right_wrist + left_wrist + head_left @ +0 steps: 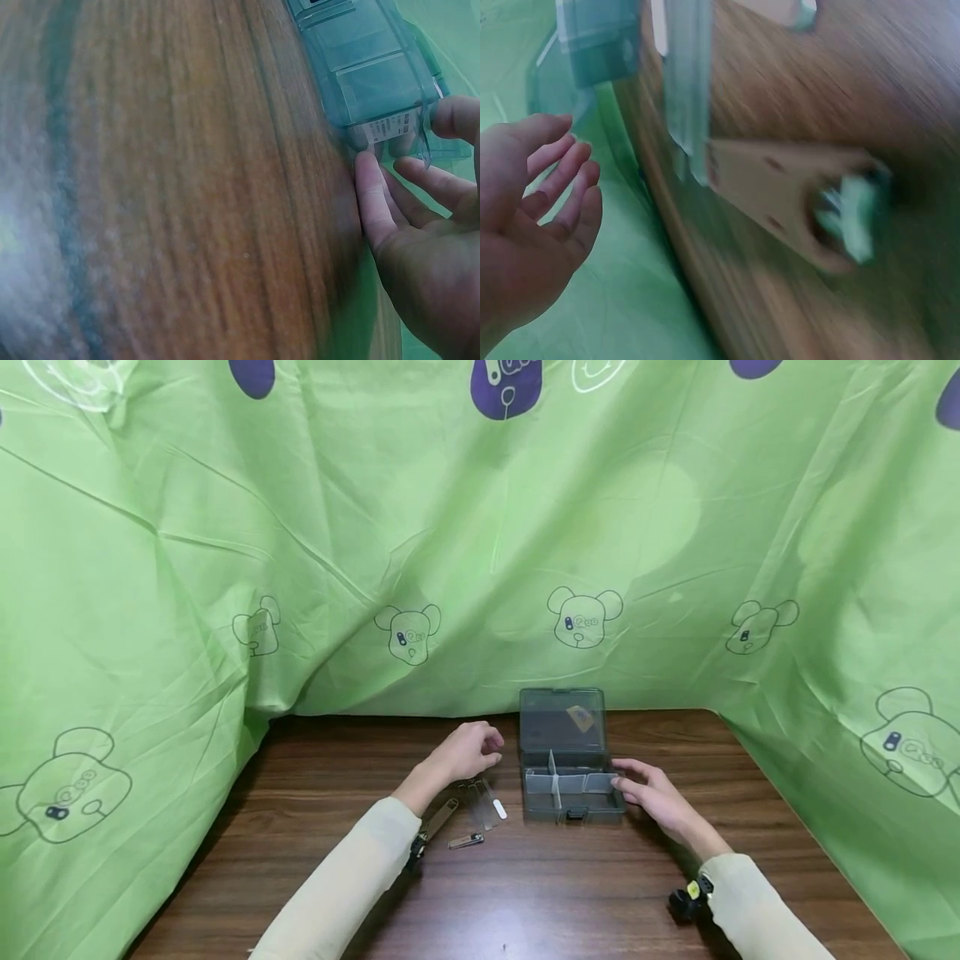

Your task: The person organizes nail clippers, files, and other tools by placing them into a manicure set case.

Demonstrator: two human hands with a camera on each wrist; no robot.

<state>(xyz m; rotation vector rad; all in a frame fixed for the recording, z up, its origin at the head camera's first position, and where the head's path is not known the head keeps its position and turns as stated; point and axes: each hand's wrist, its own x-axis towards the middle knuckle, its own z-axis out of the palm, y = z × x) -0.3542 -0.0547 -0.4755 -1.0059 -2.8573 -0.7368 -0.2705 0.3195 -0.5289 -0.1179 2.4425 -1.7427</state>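
Observation:
My left hand [468,752] hovers over the table left of the box, fingers loosely bent, with nothing in them. Just below it lie clear narrow strips [480,806] and a small white-ended piece [500,810]. A small nail clipper [467,841] is nearer the front; a longer flat tapered tool [780,199], blurred in the left wrist view, lies beside the strips. The grey see-through plastic box [573,815] stands with its lid [555,718] raised. My right hand [652,793] holds its right end, thumb at the rim and fingers against the outer wall.
Thin dividers [556,781] split the box into compartments, and a yellowish sticker [580,718] shows on the lid. A barcode label [390,127] is on the box's end. Green printed cloth [465,543] hangs behind and beside the brown wooden table [525,893].

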